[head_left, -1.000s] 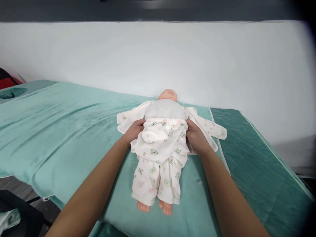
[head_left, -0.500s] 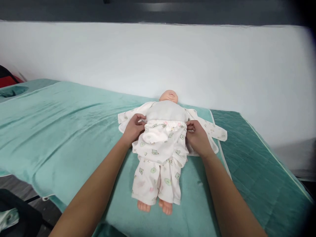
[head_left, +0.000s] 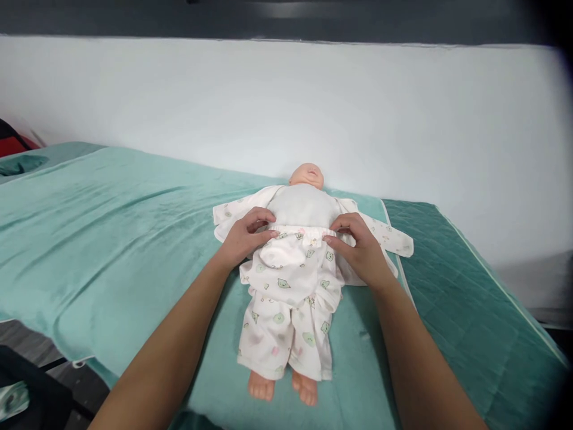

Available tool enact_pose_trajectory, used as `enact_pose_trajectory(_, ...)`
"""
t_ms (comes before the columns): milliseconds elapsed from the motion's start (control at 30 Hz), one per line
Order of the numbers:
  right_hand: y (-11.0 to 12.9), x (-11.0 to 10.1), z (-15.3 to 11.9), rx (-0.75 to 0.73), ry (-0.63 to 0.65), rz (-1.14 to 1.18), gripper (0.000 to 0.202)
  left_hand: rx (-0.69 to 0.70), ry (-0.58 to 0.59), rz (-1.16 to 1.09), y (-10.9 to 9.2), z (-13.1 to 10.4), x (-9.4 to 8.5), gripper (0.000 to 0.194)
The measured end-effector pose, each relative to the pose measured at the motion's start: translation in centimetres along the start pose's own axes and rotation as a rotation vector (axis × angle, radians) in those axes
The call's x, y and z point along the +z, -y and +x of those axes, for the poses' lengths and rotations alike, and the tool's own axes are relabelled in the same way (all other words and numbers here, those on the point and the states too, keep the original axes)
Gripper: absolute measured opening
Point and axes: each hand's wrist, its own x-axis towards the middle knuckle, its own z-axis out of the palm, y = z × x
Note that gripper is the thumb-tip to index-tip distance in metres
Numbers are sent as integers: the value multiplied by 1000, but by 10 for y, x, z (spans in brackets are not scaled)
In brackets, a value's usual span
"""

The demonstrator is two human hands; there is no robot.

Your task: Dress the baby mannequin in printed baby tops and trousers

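Observation:
A baby doll [head_left: 307, 174] lies on its back on the green sheet, feet towards me. It has on white printed baby pants [head_left: 286, 280], bunched at the hips, with bare feet below the cuffs. A white printed baby jacket [head_left: 385, 235] is spread open under its pale torso, sleeves out to both sides. On the left end of the elastic waistband, my left hand [head_left: 249, 236] pinches the pants between thumb and fingers. My right hand [head_left: 357, 242] grips the other end the same way, thumb on the front. The fingertips' inner side is partly hidden.
Under the doll is a light green sheet [head_left: 125, 239] with folds on the left. A darker quilted green cover [head_left: 461, 286] lies to the right. Behind stands a white wall [head_left: 286, 101]. A black object [head_left: 31, 388] is at the lower left, beside the bed.
Both hands have shifted inward from the hips onto the front of the waistband. The waistband sits slightly lower, and the doll's feet and pant cuffs have slid a little towards me.

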Motion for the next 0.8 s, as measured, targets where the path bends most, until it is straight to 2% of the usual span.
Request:
enact_pose_trajectory(100,-2,-2,2,9,77,-34,21,-27,31,16,0,-1,2,30)
enact_pose_trajectory(233,-3,-4,6,-6,174,-102,24,64,72,41,3,0,4,26)
enact_pose_trajectory(333,-2,-2,7,-62,194,-114,21,104,117,87,4,1,3,22)
enact_pose_trajectory(567,3,9,9,-101,121,-182,18,95,87,242,-2,2,4,24)
enact_pose_trajectory(800,0,18,13,-22,3,-213,21,94,50,361,-5,5,6,27)
